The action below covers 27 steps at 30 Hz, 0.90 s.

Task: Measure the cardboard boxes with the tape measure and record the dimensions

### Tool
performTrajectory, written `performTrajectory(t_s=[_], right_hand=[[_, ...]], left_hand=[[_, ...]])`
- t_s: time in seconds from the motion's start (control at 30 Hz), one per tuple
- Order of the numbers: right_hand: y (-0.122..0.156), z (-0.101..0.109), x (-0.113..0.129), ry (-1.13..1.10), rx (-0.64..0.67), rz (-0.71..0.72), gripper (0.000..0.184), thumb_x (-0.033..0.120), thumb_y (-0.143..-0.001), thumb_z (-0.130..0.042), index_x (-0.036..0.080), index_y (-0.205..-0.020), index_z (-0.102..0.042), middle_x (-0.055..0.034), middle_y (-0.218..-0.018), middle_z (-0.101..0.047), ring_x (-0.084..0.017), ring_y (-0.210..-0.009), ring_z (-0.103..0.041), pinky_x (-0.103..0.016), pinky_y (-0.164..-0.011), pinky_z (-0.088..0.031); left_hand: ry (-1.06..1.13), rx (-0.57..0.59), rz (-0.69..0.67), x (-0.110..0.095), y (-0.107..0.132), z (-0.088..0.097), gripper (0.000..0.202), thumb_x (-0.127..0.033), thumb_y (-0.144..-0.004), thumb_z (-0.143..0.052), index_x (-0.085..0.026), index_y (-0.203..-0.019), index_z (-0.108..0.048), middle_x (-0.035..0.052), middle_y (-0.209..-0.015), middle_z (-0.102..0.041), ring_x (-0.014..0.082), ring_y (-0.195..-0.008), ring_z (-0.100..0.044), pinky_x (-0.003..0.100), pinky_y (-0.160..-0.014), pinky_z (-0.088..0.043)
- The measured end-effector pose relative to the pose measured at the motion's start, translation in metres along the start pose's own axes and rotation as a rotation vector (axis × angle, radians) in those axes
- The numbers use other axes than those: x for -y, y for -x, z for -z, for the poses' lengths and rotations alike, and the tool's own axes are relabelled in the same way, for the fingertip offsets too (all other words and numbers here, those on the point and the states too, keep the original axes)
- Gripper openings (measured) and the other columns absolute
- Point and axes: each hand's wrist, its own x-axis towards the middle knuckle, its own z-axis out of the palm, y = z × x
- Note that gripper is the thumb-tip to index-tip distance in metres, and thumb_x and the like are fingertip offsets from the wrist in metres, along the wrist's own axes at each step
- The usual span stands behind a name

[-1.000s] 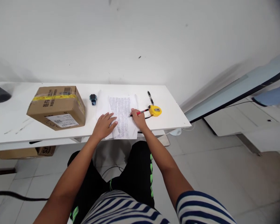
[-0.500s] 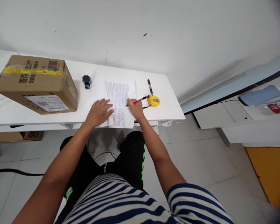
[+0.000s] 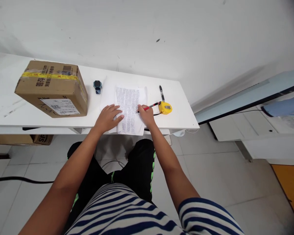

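A sheet of paper (image 3: 129, 111) covered in rows of dark marks lies on the white table, its lower end over the front edge. My left hand (image 3: 109, 118) rests flat on the sheet's left side with fingers spread. My right hand (image 3: 146, 116) grips a red and black pen (image 3: 152, 106), its tip down at the right part of the sheet. Just right of that hand sits a yellow tape measure (image 3: 165, 107). A black pen (image 3: 161, 93) lies behind the tape measure.
A taped cardboard box (image 3: 54, 89) stands at the left of the white table (image 3: 181, 122). Between box and paper lies a dark smartwatch (image 3: 97, 86). The wall (image 3: 137, 39) runs along the back. Below the table at left is another carton (image 3: 42, 139).
The whole view has shifted, so the table and its objects appear a little further right. My left hand stays on the paper, and my right hand still holds the pen against it.
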Motion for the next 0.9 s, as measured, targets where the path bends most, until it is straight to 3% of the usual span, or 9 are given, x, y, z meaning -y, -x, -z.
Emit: performTrajectory(t_s=[0.2,0.3,0.67,0.8,0.9], right_hand=[[-0.0002,-0.0017,-0.0035,0.000,-0.052,0.031,0.041,0.049,-0.086,-0.049,0.020,-0.058,-0.055,0.0038,-0.054,-0.046,-0.014,-0.062,-0.046,-0.027,-0.067,-0.040],[-0.0010,-0.0021,-0.0051,0.003,-0.016,0.040,0.039,0.047,-0.085,-0.051,0.020,-0.057,-0.057,0.0043,-0.053,-0.046,-0.014,-0.061,-0.046,-0.027,-0.067,-0.039],[0.0020,-0.0015,-0.0017,-0.045,-0.086,0.030,0.039,0.044,-0.085,-0.052,0.020,-0.054,-0.052,0.0044,-0.053,-0.046,-0.013,-0.060,-0.046,-0.027,-0.067,-0.038],[0.0011,-0.0010,-0.0018,-0.039,-0.009,0.024,0.038,0.045,-0.084,-0.053,0.019,-0.056,-0.056,0.0050,-0.051,-0.044,-0.013,-0.059,-0.045,-0.027,-0.064,-0.037],[0.0011,-0.0009,-0.0023,-0.028,-0.030,0.021,0.039,0.046,-0.085,-0.051,0.019,-0.057,-0.057,0.0050,-0.051,-0.044,-0.013,-0.059,-0.044,-0.027,-0.064,-0.037]], left_hand=[[0.030,-0.081,-0.041,0.0059,0.0015,-0.0050,0.041,-0.048,-0.095,-0.043,-0.026,-0.114,-0.072,0.0053,-0.140,-0.058,0.0279,-0.136,-0.046,0.050,-0.114,-0.033],[0.010,-0.101,-0.059,0.0057,0.0021,-0.0056,0.039,-0.046,-0.095,-0.044,-0.026,-0.113,-0.073,0.0059,-0.138,-0.059,0.0284,-0.134,-0.047,0.051,-0.113,-0.034],[-0.027,-0.099,-0.070,0.0024,0.0042,-0.0060,0.038,-0.043,-0.095,-0.046,-0.025,-0.115,-0.072,0.0068,-0.140,-0.058,0.0296,-0.134,-0.047,0.052,-0.113,-0.033],[-0.001,-0.097,-0.057,0.0020,0.0041,-0.0056,0.036,-0.042,-0.094,-0.048,-0.026,-0.115,-0.072,0.0069,-0.140,-0.058,0.0300,-0.134,-0.047,0.052,-0.114,-0.032],[-0.017,-0.086,-0.054,0.0019,0.0037,-0.0054,0.038,-0.043,-0.095,-0.046,-0.025,-0.115,-0.072,0.0070,-0.140,-0.058,0.0298,-0.135,-0.047,0.052,-0.113,-0.032]])
